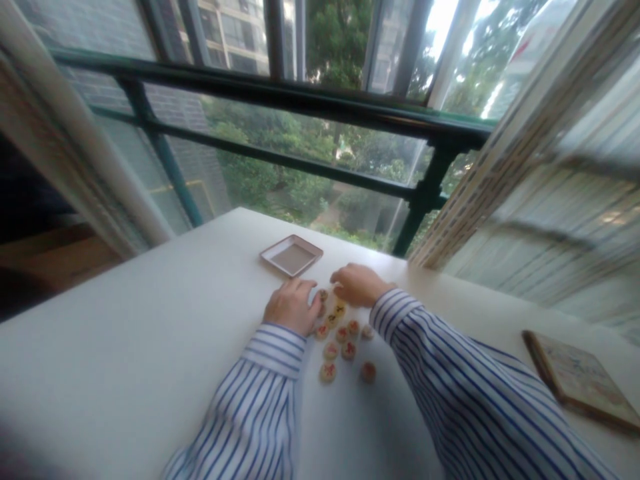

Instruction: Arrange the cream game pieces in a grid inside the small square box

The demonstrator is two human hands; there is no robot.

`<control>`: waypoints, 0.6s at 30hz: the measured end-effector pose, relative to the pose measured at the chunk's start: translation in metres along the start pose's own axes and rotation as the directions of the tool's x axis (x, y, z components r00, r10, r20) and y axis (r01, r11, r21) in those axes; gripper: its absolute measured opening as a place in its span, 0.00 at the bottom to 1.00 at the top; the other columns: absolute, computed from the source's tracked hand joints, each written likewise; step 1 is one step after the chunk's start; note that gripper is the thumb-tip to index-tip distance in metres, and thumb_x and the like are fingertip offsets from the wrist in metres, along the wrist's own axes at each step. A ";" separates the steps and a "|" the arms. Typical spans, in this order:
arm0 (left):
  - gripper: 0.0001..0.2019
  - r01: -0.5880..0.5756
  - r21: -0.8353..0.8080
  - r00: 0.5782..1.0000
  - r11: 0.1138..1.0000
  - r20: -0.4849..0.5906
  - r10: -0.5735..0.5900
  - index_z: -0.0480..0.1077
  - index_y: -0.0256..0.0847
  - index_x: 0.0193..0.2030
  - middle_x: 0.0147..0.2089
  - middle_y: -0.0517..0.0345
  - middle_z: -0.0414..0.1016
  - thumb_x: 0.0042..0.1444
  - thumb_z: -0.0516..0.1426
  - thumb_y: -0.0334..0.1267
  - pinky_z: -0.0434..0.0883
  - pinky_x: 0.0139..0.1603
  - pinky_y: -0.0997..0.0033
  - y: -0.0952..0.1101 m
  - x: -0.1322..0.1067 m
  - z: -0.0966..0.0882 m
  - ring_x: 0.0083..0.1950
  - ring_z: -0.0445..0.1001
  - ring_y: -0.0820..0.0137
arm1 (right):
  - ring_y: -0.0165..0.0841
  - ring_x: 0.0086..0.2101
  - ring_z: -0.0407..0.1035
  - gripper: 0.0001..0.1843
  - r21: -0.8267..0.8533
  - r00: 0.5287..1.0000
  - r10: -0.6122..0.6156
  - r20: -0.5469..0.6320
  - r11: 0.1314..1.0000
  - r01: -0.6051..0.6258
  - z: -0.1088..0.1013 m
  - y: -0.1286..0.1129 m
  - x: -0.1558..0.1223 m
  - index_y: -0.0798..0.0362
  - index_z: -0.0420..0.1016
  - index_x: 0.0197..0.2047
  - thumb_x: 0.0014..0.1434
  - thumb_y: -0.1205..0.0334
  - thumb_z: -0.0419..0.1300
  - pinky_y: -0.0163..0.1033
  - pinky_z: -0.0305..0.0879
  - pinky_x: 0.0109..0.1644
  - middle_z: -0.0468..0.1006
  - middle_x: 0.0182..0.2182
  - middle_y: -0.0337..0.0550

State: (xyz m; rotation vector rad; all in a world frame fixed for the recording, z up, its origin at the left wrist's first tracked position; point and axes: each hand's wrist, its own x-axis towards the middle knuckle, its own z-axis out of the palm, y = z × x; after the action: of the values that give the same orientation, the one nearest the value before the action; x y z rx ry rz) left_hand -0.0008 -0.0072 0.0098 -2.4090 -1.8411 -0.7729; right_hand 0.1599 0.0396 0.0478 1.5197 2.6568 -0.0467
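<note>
Several round wooden game pieces (341, 337) with red marks lie scattered on a white table (150, 347). My left hand (291, 305) rests knuckles-up at the left of the pile, fingers curled down onto the nearest pieces. My right hand (357, 283) sits at the far end of the pile, fingers bent over the pieces beneath them. What either hand holds, if anything, is hidden under the fingers. Both arms wear blue-and-white striped sleeves.
A small square white tray (291, 255) stands just beyond the hands. A flat wooden board (580, 380) lies near the table's right edge. Behind the table runs a dark green railing (280, 93) at an open window, with trees and buildings outside.
</note>
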 end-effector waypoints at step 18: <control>0.14 0.018 -0.048 0.999 0.999 -0.032 -0.020 0.69 0.37 0.45 0.43 0.49 0.73 0.52 0.50 0.36 0.66 0.45 0.64 0.009 -0.002 -0.004 0.44 0.70 0.62 | 0.34 0.39 0.70 0.16 0.240 0.997 0.074 -0.004 0.968 -0.071 0.001 0.006 0.013 0.52 0.75 0.43 0.51 0.62 0.56 0.34 0.63 0.41 0.77 0.40 0.46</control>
State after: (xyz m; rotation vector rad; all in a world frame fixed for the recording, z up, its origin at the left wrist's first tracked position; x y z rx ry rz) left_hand 0.0056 -0.0131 0.0148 -2.3959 -1.8576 -0.8620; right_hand 0.1586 0.0542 0.0455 1.6884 2.6841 -0.3679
